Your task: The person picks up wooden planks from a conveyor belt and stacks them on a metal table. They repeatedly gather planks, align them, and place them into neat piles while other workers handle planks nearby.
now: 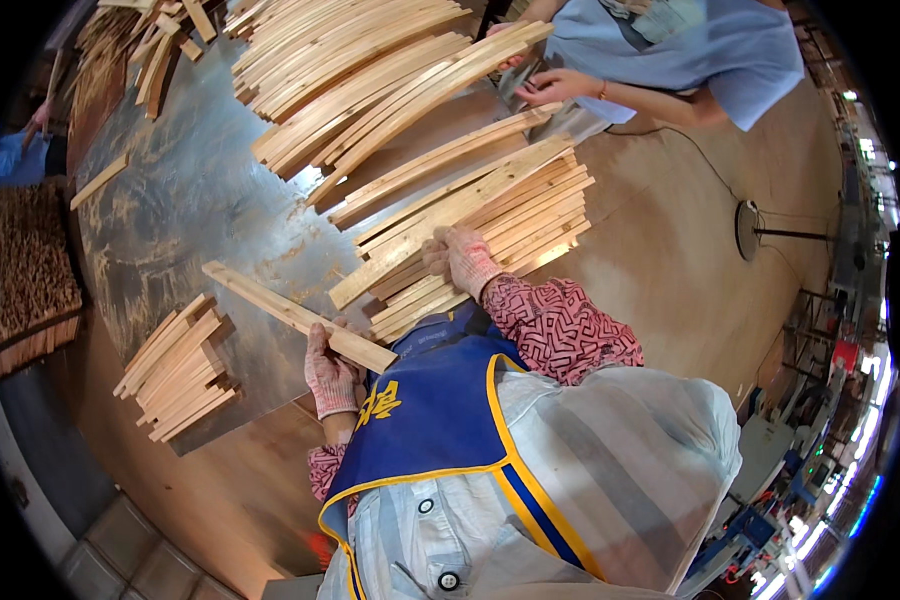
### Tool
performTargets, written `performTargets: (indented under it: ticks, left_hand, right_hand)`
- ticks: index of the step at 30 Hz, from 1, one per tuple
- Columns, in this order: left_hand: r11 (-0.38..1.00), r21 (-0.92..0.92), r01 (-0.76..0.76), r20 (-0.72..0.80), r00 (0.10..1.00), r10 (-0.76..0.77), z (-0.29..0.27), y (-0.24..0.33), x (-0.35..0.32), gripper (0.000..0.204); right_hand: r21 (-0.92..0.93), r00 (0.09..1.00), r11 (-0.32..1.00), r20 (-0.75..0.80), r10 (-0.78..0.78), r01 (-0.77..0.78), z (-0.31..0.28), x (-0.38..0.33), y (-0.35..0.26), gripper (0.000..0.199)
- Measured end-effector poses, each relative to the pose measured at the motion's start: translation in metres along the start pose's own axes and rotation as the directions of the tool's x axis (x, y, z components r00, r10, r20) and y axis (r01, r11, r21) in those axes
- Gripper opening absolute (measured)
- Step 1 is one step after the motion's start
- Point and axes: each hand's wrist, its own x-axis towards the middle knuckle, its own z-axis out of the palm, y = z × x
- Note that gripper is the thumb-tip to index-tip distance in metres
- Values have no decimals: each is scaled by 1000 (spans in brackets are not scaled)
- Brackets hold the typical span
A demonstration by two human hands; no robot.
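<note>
My left hand [332, 372], in a pale knit glove, is closed around one end of a flat wooden strip [280, 306]. The strip slants up and leftward over the metal tabletop. My right hand [462, 260], gloved too, lies on a row of wooden strips [530, 222] right in front of my body. Its bent fingers grip the near edge of a wider strip [450, 218] on top of that row; the fingertips are partly hidden.
The metal table [170, 240] bears a large stack of strips [340, 60] at the far side and a small pile [178, 375] at left. A single short strip [100, 180] lies far left. Across the table stands a co-worker in blue [660, 60], hands by the strips. A pedestal fan [747, 230] is at right.
</note>
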Motion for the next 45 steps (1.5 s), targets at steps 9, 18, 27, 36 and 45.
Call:
performTargets:
  ticks: [9, 18, 27, 36, 45]
  left_hand:
    - [990, 65, -122, 44, 992, 120, -9, 7, -6, 31]
    - [999, -1, 33, 171, 985, -33, -29, 18, -28, 29]
    - [999, 13, 34, 195, 980, -36, -44, 17, -12, 30]
    - [991, 75, -112, 91, 990, 105, 8, -28, -37, 29]
    - [533, 421, -734, 292, 666, 687, 85, -130, -62, 38]
  right_hand:
    - [-59, 922, 963, -279, -269, 263, -6, -30, 27, 12]
    - [472, 947, 824, -225, -230, 312, -29, -26, 91, 23]
    - [415, 873, 771, -153, -464, 483, -46, -85, 107, 25]
    - [294, 663, 604, -466, -586, 741, -214, -79, 49, 27]
    - [80, 524, 604, -595, -609, 793, -356, -106, -21, 27]
